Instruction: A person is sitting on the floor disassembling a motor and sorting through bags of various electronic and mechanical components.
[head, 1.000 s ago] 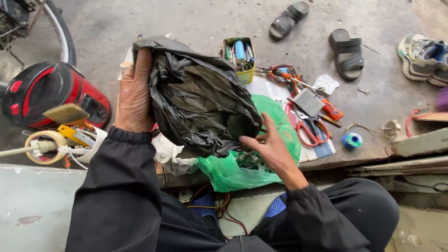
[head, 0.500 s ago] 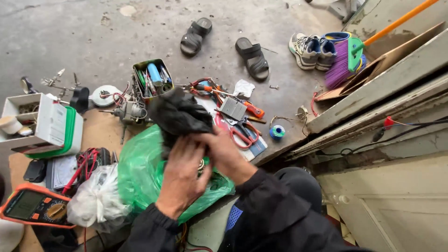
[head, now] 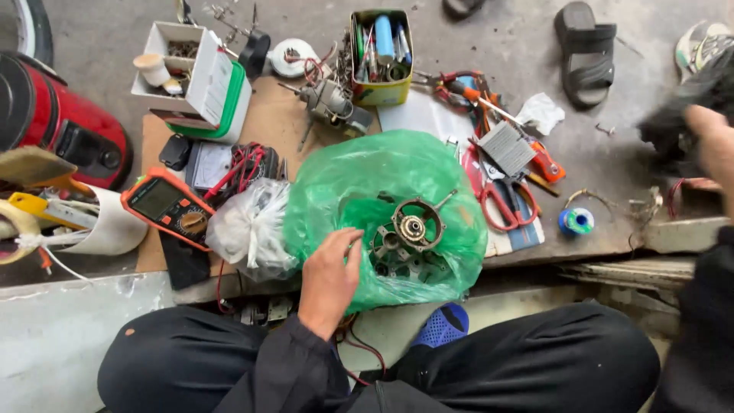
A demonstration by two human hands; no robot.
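While blurred, right hand grips black bag | left hand fingers loosely open on green bag

Around the green bag: one orange meter, one white bag, one yellow tin, two black sandals.

By our left hand we see a bright green plastic bag, and on it a grey metal motor part with a brassy centre. Just left of that hand lies a cloudy white bag, then an orange multimeter with a dark face. Our right hand is against a black bag. Between the hands lie red-handled scissors and a blue tape roll. Farther left sits a red and black casing.
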